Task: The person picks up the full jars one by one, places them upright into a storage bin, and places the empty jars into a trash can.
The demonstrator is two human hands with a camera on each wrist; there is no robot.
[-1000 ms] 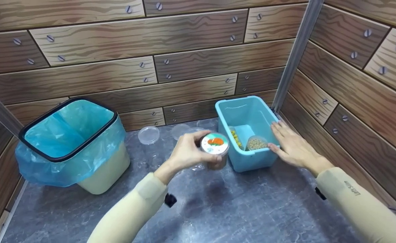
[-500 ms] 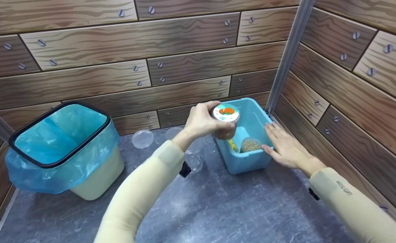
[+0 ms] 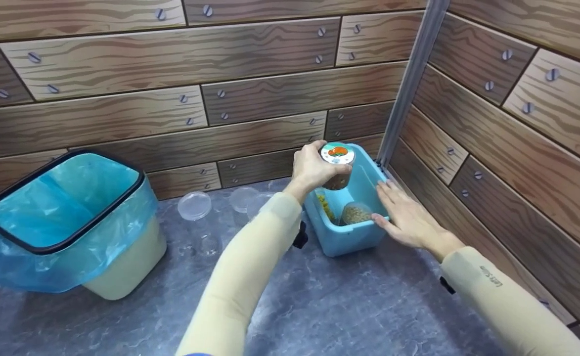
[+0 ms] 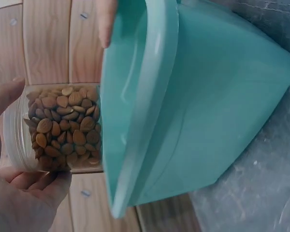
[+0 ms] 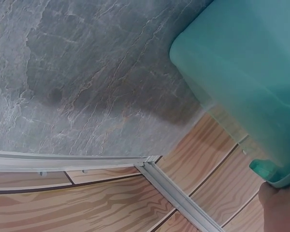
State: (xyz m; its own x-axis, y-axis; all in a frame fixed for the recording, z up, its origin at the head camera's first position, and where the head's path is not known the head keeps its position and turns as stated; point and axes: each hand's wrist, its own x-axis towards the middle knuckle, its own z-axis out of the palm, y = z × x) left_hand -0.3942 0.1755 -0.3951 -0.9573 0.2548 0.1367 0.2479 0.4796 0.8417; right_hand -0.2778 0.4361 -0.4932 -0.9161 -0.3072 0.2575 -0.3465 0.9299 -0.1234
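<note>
My left hand [image 3: 312,170] grips a clear jar [image 3: 337,154] by its sides, just below the lid, over the far part of a light blue bin [image 3: 351,242]. Brown almond-like kernels [image 4: 67,125] fill this jar in the left wrist view, and an orange and green picture tops its lid. Inside the bin, towards the near end, sit a container of small tan-green grains [image 3: 356,213] and something yellow [image 3: 325,207] along the left wall. My right hand [image 3: 408,215] rests on the bin's right rim, fingers fairly straight.
To the left stands a cream waste bin [image 3: 131,269] with a black rim and blue liner. Between the two bins are several clear lidded containers [image 3: 195,205], partly hidden by my left arm. Wood-patterned walls [image 3: 265,89] close off the back and right.
My left hand has carried the jar of kernels away from me and to the right, from beside the blue bin to over it. My right hand stays on the rim.
</note>
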